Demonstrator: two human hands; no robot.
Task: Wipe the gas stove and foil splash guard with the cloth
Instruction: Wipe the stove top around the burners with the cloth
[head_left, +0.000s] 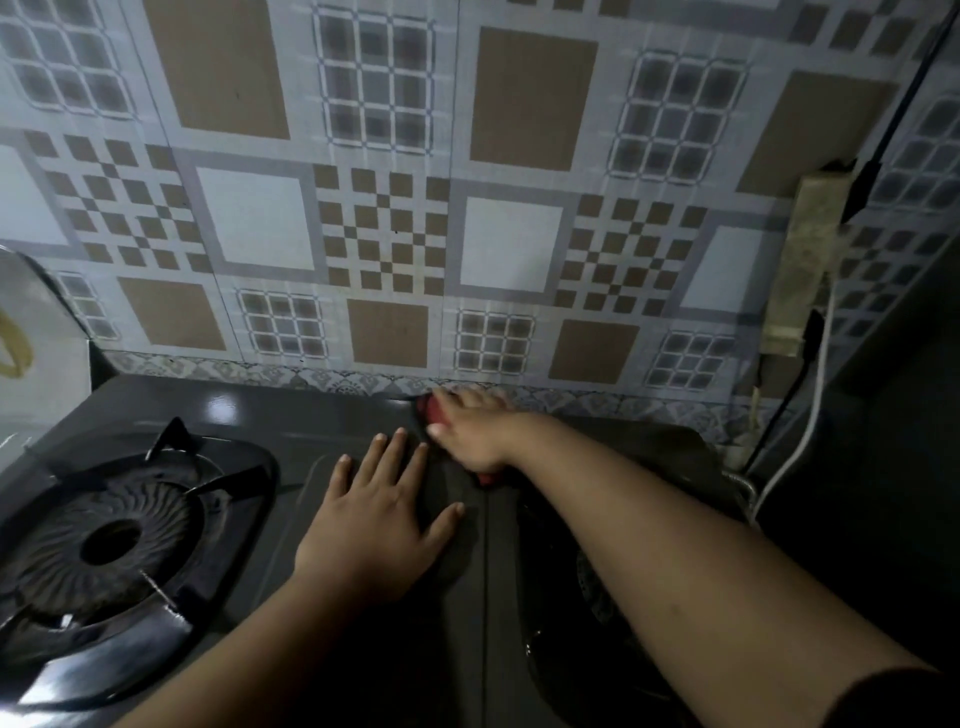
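Right hand (475, 434) far back on the gas stove (291, 415), fingers curled over a red cloth (431, 410) and pressing it down where the stove meets the wall; left hand (376, 512) spread flat and empty mid-stove, bracing. Best done with firm, overlapping strokes along that back seam toward the left burner (111, 540), then on to the foil splash guard (31, 332) at far left, lightly, since foil probably crumples

Dim kitchen; patterned brown-and-grey tiled wall (384, 228), power strip (805, 270) at right.
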